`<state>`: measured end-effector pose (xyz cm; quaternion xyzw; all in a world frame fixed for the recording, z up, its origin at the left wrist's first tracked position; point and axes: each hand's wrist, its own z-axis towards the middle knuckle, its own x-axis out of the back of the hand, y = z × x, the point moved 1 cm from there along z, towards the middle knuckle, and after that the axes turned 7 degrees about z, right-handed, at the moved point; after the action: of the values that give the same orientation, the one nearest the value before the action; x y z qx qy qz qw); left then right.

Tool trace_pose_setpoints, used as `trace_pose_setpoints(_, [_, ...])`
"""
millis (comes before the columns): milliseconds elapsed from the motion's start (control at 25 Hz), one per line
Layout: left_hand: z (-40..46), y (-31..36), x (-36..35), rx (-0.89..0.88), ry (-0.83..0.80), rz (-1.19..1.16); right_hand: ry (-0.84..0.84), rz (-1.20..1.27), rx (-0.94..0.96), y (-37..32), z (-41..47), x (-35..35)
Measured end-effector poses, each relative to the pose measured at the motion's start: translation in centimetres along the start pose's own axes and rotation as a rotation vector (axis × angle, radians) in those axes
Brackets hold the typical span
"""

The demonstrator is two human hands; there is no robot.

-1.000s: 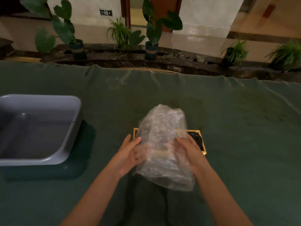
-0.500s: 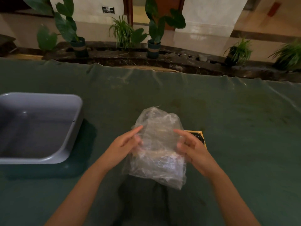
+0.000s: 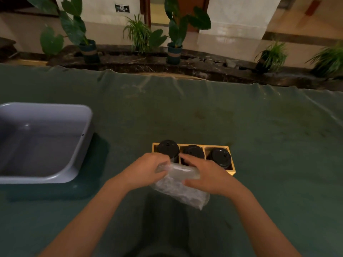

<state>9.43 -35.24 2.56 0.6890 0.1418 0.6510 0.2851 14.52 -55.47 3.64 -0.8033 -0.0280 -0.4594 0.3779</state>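
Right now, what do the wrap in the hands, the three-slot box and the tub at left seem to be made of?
The wrap: thin clear plastic film, likely bubble wrap; see-through, crinkled, glinting. The box: looks like pale wood or bamboo, matte; thin, straight yellowish walls, though no grain shows. The tub: moulded plastic, smooth semi-gloss grey; rounded corners, soft highlight on the rim.

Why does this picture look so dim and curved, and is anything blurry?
Head view: light is dim and warm, so the green cloth looks murky; the wide lens bows its far edge and the stone ledge; a glare spot shines in the grey tub; the plastic bag, left hand and right hand look slightly soft; a dark shadow lies on the cloth beneath them.
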Motion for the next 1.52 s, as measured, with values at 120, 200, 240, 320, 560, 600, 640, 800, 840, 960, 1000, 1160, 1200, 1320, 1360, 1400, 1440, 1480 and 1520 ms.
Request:
trace_pose_setpoints(120, [0.5,1.5,-0.6,0.25,0.298,-0.285,0.191,0.251,-0.087,-0.5,0.6,-0.3])
trace_pose_setpoints(200, [0.1,2.0,-2.0,0.53,0.225,-0.626,0.344,0.524,-0.185,-0.2,0.6,-1.0])
trace_pose_setpoints(240, [-0.3,1.9,-2.9,0.623,0.128,-0.79,0.364,0.705,-0.201,-0.1,0.5,-1.5])
trace_pose_setpoints(320, [-1.2,1.4,-4.3,0.749,-0.003,-1.124,0.368,1.04,-0.235,0.5,0.5,-2.4])
trace_pose_setpoints(560, [-1.9,0.6,-4.7,0.508,0.396,-1.072,0.439,1.271,-0.181,2.2,0.0,-3.5])
trace_pose_setpoints(600, [-2.1,0.9,-4.4,0.396,0.39,-0.976,0.451,1.172,-0.145,2.1,-0.1,-3.5])
trace_pose_setpoints(640, [-2.3,1.1,-4.1,0.292,0.359,-0.883,0.465,1.06,-0.099,1.9,-0.2,-3.4])
trace_pose_setpoints(800, [-2.8,1.9,-2.6,0.124,0.225,-0.595,0.427,0.742,0.038,0.8,-0.3,-2.3])
trace_pose_setpoints(840, [-2.8,2.0,-2.1,0.135,0.204,-0.607,0.382,0.787,0.031,0.8,-0.5,-2.0])
trace_pose_setpoints(960, [-2.8,1.9,-0.8,0.1,0.094,-0.699,0.111,0.969,0.041,1.2,-1.3,-1.2])
trace_pose_setpoints(1000, [-2.7,2.0,-0.4,0.058,0.054,-0.692,0.04,0.948,0.055,1.2,-1.6,-0.9])
trace_pose_setpoints(1160, [-2.4,2.5,0.7,-0.096,-0.064,-0.325,0.058,0.672,0.1,0.6,-1.9,0.3])
trace_pose_setpoints(1200, [-2.3,2.6,0.6,-0.126,-0.084,-0.191,0.075,0.632,0.113,0.5,-1.9,0.5])
trace_pose_setpoints(1320, [-2.1,2.5,0.2,-0.073,-0.125,-0.24,0.08,0.606,0.143,0.5,-1.9,0.7])
trace_pose_setpoints(1360, [-2.0,2.6,0.3,-0.006,-0.102,-0.397,0.073,0.611,0.14,0.6,-1.9,0.7])
trace_pose_setpoints(1400, [-1.8,2.5,0.2,0.051,-0.072,-0.54,0.068,0.616,0.135,0.7,-1.8,0.6])
trace_pose_setpoints(1440, [-1.8,2.4,0.1,0.077,-0.041,-0.576,0.065,0.624,0.134,0.8,-1.8,0.6])
trace_pose_setpoints(1480, [-1.9,2.3,0.0,0.063,-0.02,-0.478,0.063,0.637,0.139,0.9,-1.8,0.6])
trace_pose_setpoints(1520, [-2.0,2.0,-0.3,0.052,-0.013,-0.369,0.063,0.648,0.148,1.0,-1.8,0.7])
